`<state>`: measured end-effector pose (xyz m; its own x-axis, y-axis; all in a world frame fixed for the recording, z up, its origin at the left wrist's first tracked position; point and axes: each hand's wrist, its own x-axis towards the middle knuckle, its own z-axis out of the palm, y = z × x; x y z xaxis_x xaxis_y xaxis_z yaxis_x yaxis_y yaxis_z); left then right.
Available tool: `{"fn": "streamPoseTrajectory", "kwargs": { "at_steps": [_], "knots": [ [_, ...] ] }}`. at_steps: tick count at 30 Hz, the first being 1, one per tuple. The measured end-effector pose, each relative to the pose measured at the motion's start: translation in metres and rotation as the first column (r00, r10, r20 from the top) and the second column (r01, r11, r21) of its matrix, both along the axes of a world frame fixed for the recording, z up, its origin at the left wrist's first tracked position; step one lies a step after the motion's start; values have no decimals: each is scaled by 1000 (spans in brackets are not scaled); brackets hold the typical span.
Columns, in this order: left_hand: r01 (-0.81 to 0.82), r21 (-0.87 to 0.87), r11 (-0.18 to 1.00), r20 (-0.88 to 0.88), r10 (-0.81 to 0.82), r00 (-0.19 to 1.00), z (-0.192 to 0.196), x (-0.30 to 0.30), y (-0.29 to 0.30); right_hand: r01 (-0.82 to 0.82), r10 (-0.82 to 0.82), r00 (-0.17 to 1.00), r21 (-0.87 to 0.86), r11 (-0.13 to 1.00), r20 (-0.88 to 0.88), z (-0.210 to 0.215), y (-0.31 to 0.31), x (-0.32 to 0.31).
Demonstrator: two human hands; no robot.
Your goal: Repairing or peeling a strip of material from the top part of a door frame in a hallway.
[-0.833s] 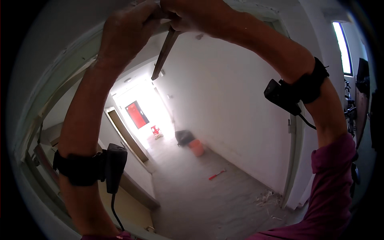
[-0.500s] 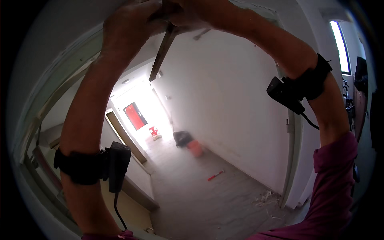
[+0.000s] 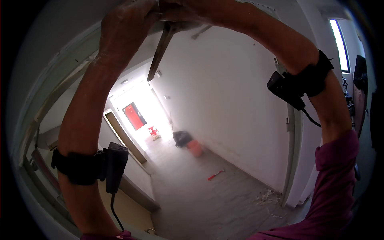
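Observation:
Both my arms are raised, with the hands close together at the top edge of the view beneath the door frame [image 3: 66, 86]. My right hand [image 3: 188, 11] is closed around a dark, flat bar [image 3: 161, 52], whose long end slants down and to the left. Whether the bar is metal or wood I cannot tell. Beside it, my left hand [image 3: 126, 30] is closed, with its fingers up against the right hand. Its fingertips, and the bar's upper end, are partly hidden or cut off by the picture's edge. White dust marks the left wrist.
A red-handled tool, seemingly a hammer [image 3: 216, 175], lies on the corridor floor [image 3: 188, 200]. Pale debris [image 3: 268, 198] is scattered by the right door jamb. Further off are an orange bucket [image 3: 195, 148], a black bag [image 3: 182, 138] and a red stool [image 3: 153, 131]. A white wall [image 3: 228, 92] runs along the right.
The hands and the bar have shifted very slightly up and to the left in the view. The grip looks the same.

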<state>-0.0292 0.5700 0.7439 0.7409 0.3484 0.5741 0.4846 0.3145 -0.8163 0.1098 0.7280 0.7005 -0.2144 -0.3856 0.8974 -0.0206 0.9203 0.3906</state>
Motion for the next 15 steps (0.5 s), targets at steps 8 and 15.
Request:
{"fn": "streamPoseTrajectory", "kwargs": {
  "at_steps": [8, 15],
  "knots": [
    [1, -4, 1000, -19, -1, 1000, -5, 2, -5, 179, -178, 984, 121, 976, -18, 8, -7, -5],
    [7, 23, 1000, -44, -6, 999, -28, 34, 4, 299, -309, 949, 127, 946, 67, 11, -12, 23]
  ]
}}
